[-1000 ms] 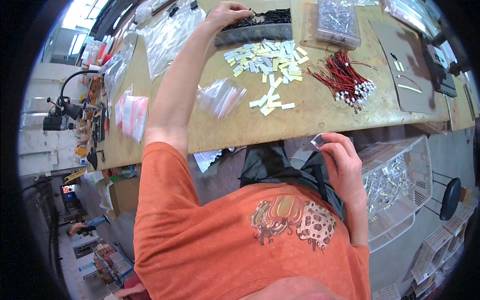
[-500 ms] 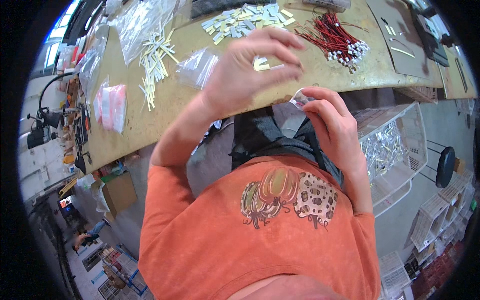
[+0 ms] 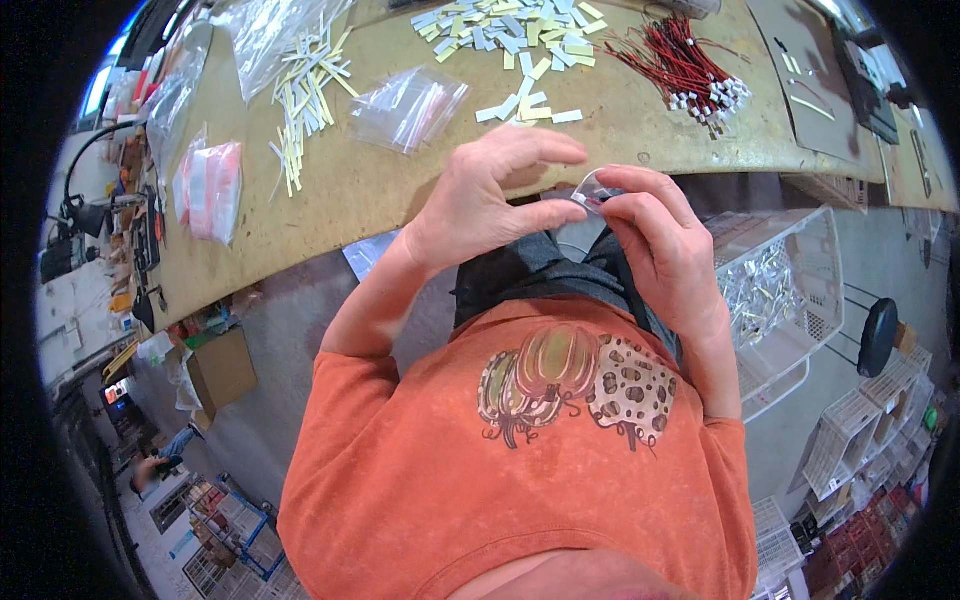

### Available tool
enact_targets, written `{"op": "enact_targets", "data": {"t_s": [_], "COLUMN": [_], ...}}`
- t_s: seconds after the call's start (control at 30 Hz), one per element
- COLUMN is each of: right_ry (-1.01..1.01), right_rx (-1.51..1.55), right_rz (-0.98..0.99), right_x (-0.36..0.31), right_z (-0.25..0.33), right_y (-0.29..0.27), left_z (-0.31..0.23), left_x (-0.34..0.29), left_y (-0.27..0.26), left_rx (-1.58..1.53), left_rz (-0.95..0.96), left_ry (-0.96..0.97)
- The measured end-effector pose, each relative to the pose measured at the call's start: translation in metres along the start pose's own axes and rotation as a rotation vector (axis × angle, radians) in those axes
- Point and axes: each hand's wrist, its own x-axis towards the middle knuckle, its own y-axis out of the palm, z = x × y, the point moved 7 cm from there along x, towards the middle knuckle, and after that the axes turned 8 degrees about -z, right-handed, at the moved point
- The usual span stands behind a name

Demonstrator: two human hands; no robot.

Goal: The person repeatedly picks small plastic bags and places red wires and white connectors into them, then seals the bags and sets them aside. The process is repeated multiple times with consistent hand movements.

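Observation:
In my right hand (image 3: 662,232), a small clear plastic bag (image 3: 590,186) is pinched between thumb and fingers; something white and a bit of red show inside it. My left hand (image 3: 478,198) is close by on the bag's left, thumb and fingers apart with nothing between them. Its thumb tip comes right up to the bag; whether it touches, I cannot tell. Both hands are at the front edge of the workbench (image 3: 330,215). Just beyond my left hand lie several pale yellow and grey rectangular strips (image 3: 528,100), spread toward a larger pile.
Red wires with white connectors (image 3: 690,75) are heaped at the back right. Left of my hands lie clear bags (image 3: 410,105), long thin strips (image 3: 305,95) and a pink-tinted bag stack (image 3: 210,190). A white basket (image 3: 825,260) of filled bags stands at right, near a black stool (image 3: 878,338).
My left hand has come down and toward the bag from above the bench. More strips now lie loose in front of the pile. My right hand keeps hold of the bag.

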Motion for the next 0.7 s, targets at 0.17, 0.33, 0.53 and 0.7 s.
{"op": "enact_targets", "data": {"t_s": [0.17,0.33,0.53,0.7], "right_ry": [-0.005,0.013,0.079,0.118], "right_rx": [0.009,0.020,0.075,0.046], "right_rz": [-0.002,-0.006,0.039,0.088], "right_x": [0.002,-0.001,-0.005,-0.006], "right_z": [0.001,-0.005,-0.012,-0.013], "right_y": [0.003,0.006,0.010,0.011], "left_z": [0.011,0.013,0.018,0.019], "left_x": [-0.017,-0.025,-0.031,-0.035], "left_y": [0.014,0.019,0.021,0.027], "left_rx": [-0.017,-0.113,-0.095,-0.038], "left_rz": [-0.035,-0.020,-0.018,-0.068], "left_ry": [0.051,-0.135,-0.111,-0.048]}}
